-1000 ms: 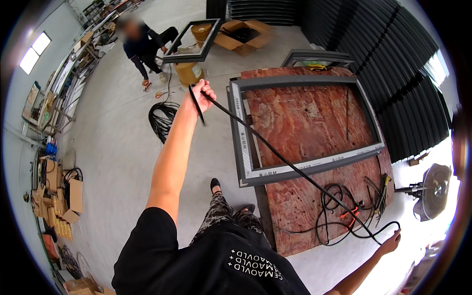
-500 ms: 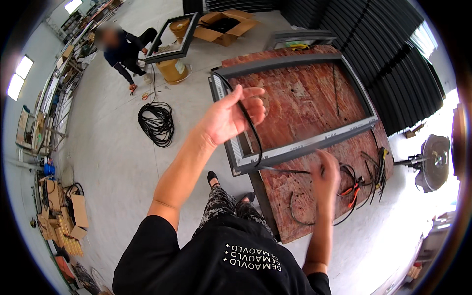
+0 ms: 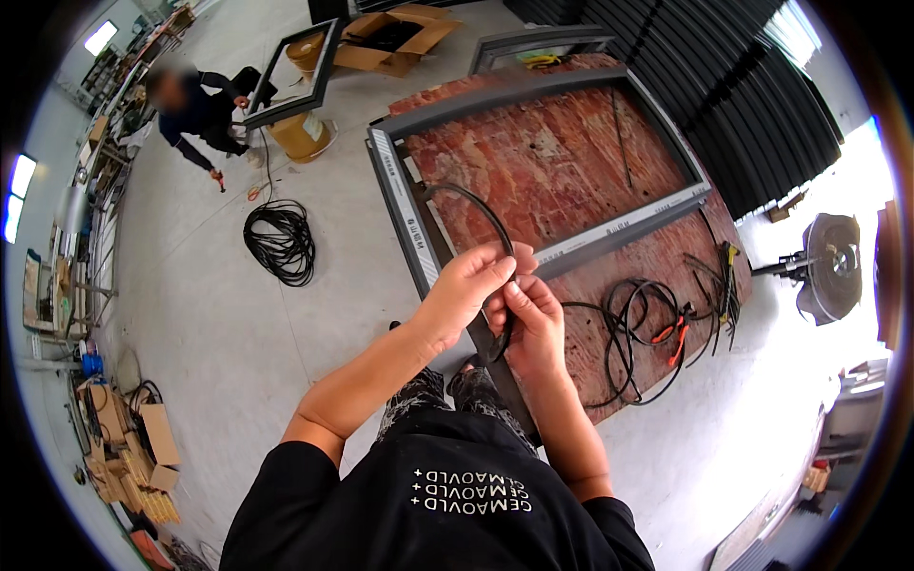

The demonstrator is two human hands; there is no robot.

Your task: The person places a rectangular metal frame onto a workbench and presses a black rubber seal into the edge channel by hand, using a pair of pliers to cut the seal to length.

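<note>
Long, thin, black rubbery strip (image 3: 492, 215): bowed forward, far tip pointing left.
Left hand (image 3: 466, 290): pinched the strip.
Right hand (image 3: 535, 322): gripped it just beside.
Strip's loop (image 3: 497, 352): hung below both hands.

You've got a thin, black, flexible strip (image 3: 499, 217) held up approx. 12 o'clock from your torso. From your grip it arcs to approx. 11, w/ a short bend below at 6; loose black loops (image 3: 607, 338), apparently same pc., lie approx. 4 o'clock.
</note>
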